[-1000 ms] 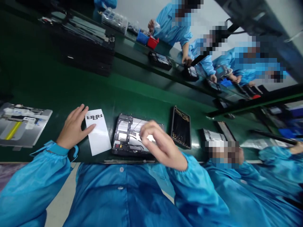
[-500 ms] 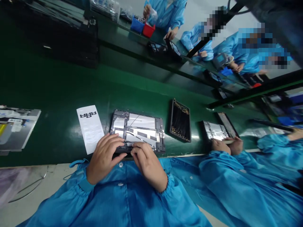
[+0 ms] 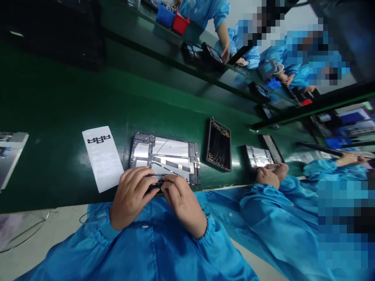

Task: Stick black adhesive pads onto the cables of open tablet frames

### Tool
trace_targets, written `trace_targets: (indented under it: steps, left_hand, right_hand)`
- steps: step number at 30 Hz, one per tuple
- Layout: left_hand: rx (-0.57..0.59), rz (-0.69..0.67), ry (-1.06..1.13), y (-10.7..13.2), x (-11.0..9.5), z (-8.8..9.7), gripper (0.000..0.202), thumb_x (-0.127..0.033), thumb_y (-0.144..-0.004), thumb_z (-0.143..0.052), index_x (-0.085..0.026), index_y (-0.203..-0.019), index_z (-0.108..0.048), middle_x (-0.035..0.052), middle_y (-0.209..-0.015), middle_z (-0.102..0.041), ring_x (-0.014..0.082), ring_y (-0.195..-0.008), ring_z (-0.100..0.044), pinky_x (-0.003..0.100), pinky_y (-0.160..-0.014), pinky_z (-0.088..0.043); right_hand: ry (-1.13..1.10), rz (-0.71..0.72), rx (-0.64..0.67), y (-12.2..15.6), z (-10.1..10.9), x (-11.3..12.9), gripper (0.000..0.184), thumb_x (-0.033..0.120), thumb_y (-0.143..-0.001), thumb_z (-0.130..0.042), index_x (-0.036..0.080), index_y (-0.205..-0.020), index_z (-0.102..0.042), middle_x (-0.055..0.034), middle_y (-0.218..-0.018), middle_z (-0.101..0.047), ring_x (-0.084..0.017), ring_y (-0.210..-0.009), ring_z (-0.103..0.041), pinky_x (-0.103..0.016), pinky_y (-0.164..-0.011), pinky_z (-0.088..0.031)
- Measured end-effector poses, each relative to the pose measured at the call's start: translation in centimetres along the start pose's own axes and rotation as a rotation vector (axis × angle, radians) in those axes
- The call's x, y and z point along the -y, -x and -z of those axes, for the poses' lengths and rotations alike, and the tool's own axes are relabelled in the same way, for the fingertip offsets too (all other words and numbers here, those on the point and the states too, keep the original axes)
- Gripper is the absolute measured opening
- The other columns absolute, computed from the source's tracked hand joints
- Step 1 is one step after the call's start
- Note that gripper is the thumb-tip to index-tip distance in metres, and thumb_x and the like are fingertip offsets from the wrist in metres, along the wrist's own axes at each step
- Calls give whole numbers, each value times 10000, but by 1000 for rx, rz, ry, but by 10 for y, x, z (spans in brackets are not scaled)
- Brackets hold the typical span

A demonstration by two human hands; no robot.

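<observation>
An opened tablet-like device (image 3: 171, 147) with silver plates, black frame and thin cables lies on the green bench in front of me. My left hand (image 3: 133, 197) is at its near edge, fingers curled and thumb drawn in toward them. Close beside it, my right hand (image 3: 184, 203) is pinched at the same edge, its fingertips almost meeting the left ones. Whatever small part sits between the fingertips is hidden. Left of the device lies a white sheet (image 3: 106, 168) bearing several small black stickers (image 3: 99, 139).
Right of the device stands a black tray (image 3: 230, 154) of thin black cables with gold ends. A co-worker's hands (image 3: 271, 175) handle a similar device (image 3: 259, 157) farther right. Silver panels (image 3: 13, 150) lie far left. Red (image 3: 181, 24) and blue (image 3: 165, 16) bins stand across the bench.
The view has shifted, so bench items appear farther left. My left thumb and index finger are closer together at the device's edge. Across the bench, a co-worker's arm has moved right.
</observation>
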State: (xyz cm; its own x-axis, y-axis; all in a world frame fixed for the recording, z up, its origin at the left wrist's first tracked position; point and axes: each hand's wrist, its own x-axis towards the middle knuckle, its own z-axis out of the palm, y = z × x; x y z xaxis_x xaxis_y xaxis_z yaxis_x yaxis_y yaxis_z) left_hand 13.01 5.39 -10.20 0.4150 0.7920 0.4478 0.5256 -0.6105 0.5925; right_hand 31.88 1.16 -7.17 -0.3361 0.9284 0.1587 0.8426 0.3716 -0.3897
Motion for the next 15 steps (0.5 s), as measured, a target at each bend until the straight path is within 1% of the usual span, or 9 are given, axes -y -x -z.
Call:
trace_targets:
  steps: [3, 7, 11, 15]
  left_hand:
    - [12, 56, 14, 0, 0, 0, 57, -253, -954, -618, -235, -1006, -631, 64, -1218, -673, 229, -1149, -620, 415, -993, -474]
    - [31, 99, 19, 2, 0, 0, 46, -258, -951, -623, -242, -941, -665, 62, -1280, -640, 239, -1167, -597, 417, -989, -460]
    - [52, 95, 5, 1, 0, -1, 89, -244, -948, -622, -263, -912, -702, 49, -1299, -630, 247, -1180, -580, 429, -998, -445]
    - [68, 79, -21, 1, 0, -1, 136, -238, -949, -609, -267, -882, -724, 48, -1296, -638, 257, -1181, -581, 438, -994, -452]
  right_hand:
    - [25, -12, 19, -6, -1, 1, 137, 183, -1051, -465, 196, -1060, -601, -101, -1119, -630, -230, -1014, -586, -378, -883, -509]
    - [29, -21, 46, -8, 1, 2, 152, 183, -1052, -462, 198, -1050, -614, -92, -1113, -641, -227, -976, -576, -374, -858, -497]
    - [41, -40, 62, -8, 2, 4, 144, 187, -1048, -471, 195, -1051, -615, -91, -1122, -644, -233, -979, -578, -374, -860, -497]
    - [25, -57, 59, -9, 1, 2, 151, 190, -1047, -476, 210, -1062, -625, -89, -1137, -649, -229, -995, -593, -380, -871, -523]
